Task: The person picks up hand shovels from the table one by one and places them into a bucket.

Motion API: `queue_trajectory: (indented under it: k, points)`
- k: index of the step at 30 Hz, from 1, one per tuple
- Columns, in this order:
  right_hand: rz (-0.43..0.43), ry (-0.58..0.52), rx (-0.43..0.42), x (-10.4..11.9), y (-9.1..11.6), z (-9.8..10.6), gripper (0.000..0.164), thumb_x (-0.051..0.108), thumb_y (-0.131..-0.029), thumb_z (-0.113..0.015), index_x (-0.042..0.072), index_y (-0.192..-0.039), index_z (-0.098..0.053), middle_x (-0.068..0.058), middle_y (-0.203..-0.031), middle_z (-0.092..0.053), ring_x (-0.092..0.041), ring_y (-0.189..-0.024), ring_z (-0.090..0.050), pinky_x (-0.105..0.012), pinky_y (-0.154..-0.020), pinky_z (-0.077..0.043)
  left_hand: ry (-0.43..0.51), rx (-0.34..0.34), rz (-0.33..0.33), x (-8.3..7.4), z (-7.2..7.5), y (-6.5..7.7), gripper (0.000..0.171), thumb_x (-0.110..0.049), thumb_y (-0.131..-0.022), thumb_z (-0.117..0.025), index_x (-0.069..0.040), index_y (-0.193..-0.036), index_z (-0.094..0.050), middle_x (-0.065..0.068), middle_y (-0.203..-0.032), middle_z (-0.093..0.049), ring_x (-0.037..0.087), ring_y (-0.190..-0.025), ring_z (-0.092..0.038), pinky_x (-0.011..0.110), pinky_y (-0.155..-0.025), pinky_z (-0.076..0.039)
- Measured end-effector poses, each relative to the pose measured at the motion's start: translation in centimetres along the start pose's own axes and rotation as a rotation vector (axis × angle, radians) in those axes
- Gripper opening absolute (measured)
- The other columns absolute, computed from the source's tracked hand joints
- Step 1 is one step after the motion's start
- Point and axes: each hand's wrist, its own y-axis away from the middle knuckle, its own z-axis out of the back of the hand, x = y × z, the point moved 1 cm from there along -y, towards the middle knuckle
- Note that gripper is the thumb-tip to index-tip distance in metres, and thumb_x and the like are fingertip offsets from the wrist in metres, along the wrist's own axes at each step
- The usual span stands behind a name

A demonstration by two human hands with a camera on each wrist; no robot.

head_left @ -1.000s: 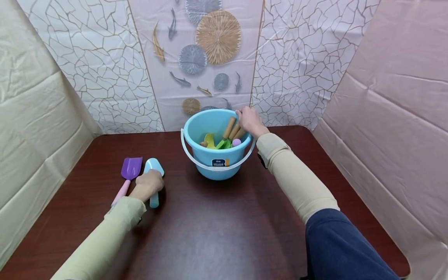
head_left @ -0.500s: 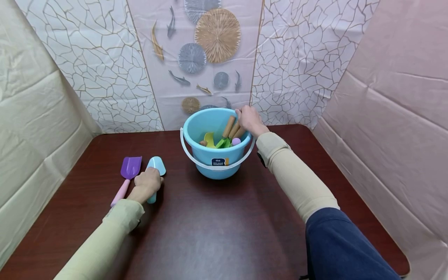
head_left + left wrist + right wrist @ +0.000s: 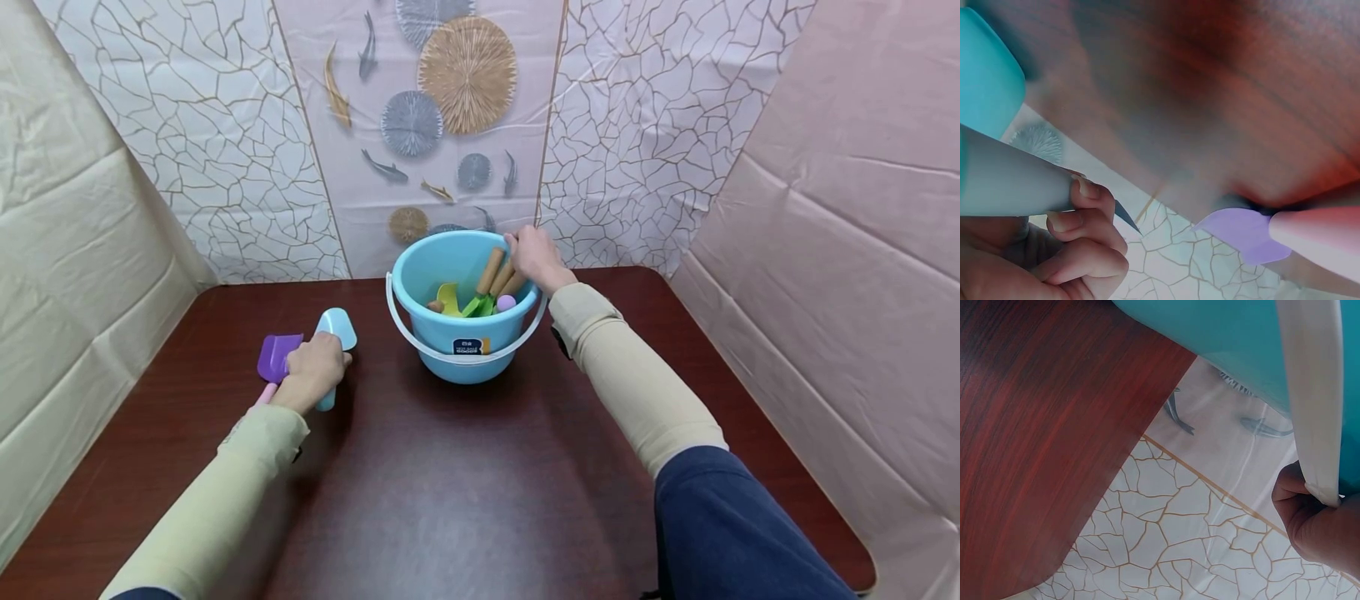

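My left hand [image 3: 317,367] grips a light blue toy shovel [image 3: 339,325] by its handle, blade pointing away from me. In the left wrist view, curled fingers wrap the pale handle [image 3: 1022,181]. Just left of that hand lies a purple toy shovel [image 3: 274,357] with a pink handle, partly covered by my wrist. A light blue bucket [image 3: 435,333] stands upright at the back middle, its white carrying handle [image 3: 457,360] hanging down in front. My right hand [image 3: 536,258] holds the bucket's right rim, fingers curled over it. Close up, the right hand [image 3: 1322,522] is beside the white handle.
Inside the bucket are tools with wooden handles [image 3: 491,271], a yellow piece [image 3: 448,298], green parts and a lilac rounded end [image 3: 506,303]. The dark red-brown table [image 3: 465,483] ends at a patterned cloth [image 3: 630,142] behind and plain cloth at both sides.
My left hand has moved away from me with the light blue shovel, which now appears raised off the table. The right hand and bucket have stayed in place.
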Motion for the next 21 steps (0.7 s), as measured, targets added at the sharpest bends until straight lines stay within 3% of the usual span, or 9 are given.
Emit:
queue_trajectory:
  k: [12,21]
  points:
    - [0.008,-0.011,-0.003,-0.1,0.0,-0.1,0.043,0.035,-0.105,-0.032,0.011,-0.073,-0.050,-0.004,-0.065,-0.044,-0.018,-0.059,-0.048,-0.030,-0.057,-0.039,0.008,-0.051,-0.042,0.3,1.5,-0.6,0.026,-0.022,-0.088,-0.057,0.004,-0.082,-0.061,0.022,-0.090,-0.062,0.045,-0.084,-0.063,0.056,-0.064,-0.049]
    - [0.007,-0.012,0.005,0.0,0.1,0.1,0.044,0.035,-0.105,-0.032,0.011,-0.073,-0.050,-0.004,-0.066,-0.046,-0.019,-0.061,-0.049,-0.031,-0.058,-0.040,0.010,-0.054,-0.049,0.2,2.4,-0.9,0.027,-0.022,-0.089,-0.056,0.003,-0.080,-0.060,0.020,-0.084,-0.060,0.043,-0.080,-0.062,0.053,-0.062,-0.048]
